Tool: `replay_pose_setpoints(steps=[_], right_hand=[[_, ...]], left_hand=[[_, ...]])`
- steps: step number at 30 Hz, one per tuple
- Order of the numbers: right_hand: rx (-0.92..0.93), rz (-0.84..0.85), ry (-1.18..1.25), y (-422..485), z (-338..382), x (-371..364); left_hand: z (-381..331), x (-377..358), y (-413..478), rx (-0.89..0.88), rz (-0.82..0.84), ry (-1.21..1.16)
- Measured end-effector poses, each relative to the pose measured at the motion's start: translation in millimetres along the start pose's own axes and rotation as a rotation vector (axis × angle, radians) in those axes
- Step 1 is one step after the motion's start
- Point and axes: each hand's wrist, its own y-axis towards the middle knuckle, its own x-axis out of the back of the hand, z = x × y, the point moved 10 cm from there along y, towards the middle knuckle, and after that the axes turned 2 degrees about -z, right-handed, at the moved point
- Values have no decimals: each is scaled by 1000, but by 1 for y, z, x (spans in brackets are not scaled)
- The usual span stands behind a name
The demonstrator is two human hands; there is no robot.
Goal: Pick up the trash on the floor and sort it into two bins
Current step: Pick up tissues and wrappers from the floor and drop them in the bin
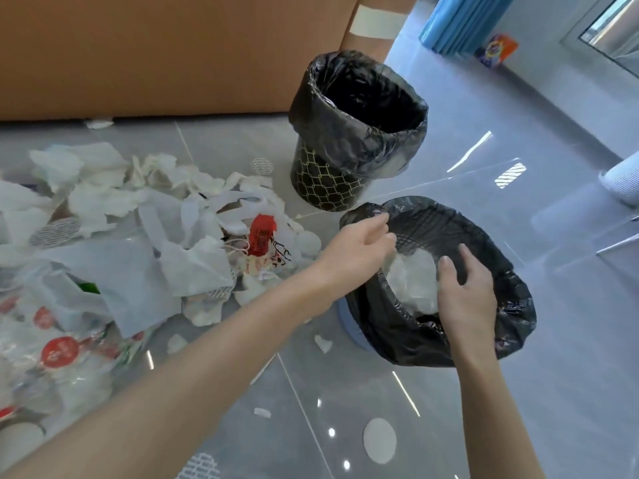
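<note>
Two bins lined with black bags stand on the grey tiled floor. The black patterned bin (325,183) is farther back. The blue bin (349,326) is nearer and holds a crumpled white plastic wad (409,281). My left hand (359,247) hovers over that bin's left rim, fingers loosely apart and holding nothing. My right hand (465,295) is spread over the bin opening, its fingertips at the wad's right edge. A trash pile (145,229) of white tissue and plastic bags covers the floor at left, with a red wrapper (262,235) in it.
Small white scraps (323,343) lie on the floor near the blue bin. A brown panel (173,46) closes off the back. A blue curtain (463,19) and a colourful box (498,50) are at the far right, and a white object (622,181) stands at the right edge.
</note>
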Motion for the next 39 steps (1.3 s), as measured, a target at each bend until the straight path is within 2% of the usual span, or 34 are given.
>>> replay_pose_setpoints(steps=[3, 8, 12, 15, 20, 27, 29, 33, 36, 39], right_hand=[[76, 48, -4, -10, 15, -14], [185, 219, -36, -22, 38, -44], [328, 182, -33, -40, 62, -52], [427, 202, 13, -64, 78, -68], [395, 448, -1, -98, 67, -138], [374, 828, -425, -154, -12, -246], [346, 864, -516, -165, -31, -260], [383, 828, -624, -173, -38, -271], [365, 863, -550, -177, -40, -276], [324, 912, -429, -181, -40, -275]], left_hand=[[-8, 30, -10, -98, -144, 17], [16, 72, -25, -57, -296, -18], [39, 95, -36, -6, -350, -71], [60, 125, -53, 13, -438, -22], [117, 187, -102, 72, -656, 129], [180, 215, -168, 144, -772, 278], [188, 214, -176, 143, -760, 302], [197, 218, -191, 151, -790, 413], [197, 231, -207, 170, -894, 560], [198, 247, -231, 272, -996, 724]])
